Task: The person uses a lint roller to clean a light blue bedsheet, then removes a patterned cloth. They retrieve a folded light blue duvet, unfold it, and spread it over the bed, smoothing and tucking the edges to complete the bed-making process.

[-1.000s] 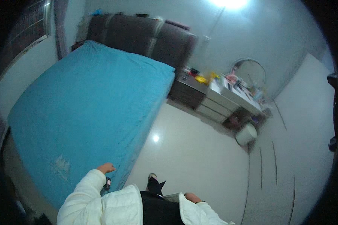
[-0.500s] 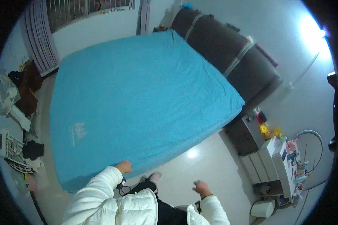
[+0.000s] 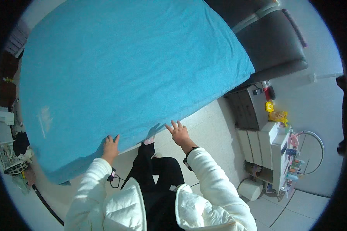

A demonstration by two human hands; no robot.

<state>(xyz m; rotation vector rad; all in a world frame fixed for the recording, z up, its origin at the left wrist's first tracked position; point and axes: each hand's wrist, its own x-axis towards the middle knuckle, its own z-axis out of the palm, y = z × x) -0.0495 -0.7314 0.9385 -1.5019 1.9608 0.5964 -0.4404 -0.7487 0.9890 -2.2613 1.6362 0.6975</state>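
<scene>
A mattress under a blue fitted sheet (image 3: 135,69) fills the upper left and middle, with a whitish patch near its left end. My left hand (image 3: 111,148) is at the near edge of the mattress, fingers apart, on or just by the sheet; exact contact is hard to tell. Farther right, my right hand (image 3: 179,133) reaches toward the same edge with its fingers spread and nothing in it. Its fingertips are close to the sheet's side.
A dark padded headboard (image 3: 273,42) stands at the far right. Along the right wall are a grey nightstand (image 3: 246,107), a white dresser (image 3: 260,148) crowded with bottles, a ring-shaped mirror or lamp (image 3: 323,152) and a white bin (image 3: 250,189). A white rack (image 3: 5,152) is at far left.
The view has tilted down and come closer to the bed. My right hand has moved from beside my body up to the mattress edge, its fingers spreading. My left hand stays at the edge.
</scene>
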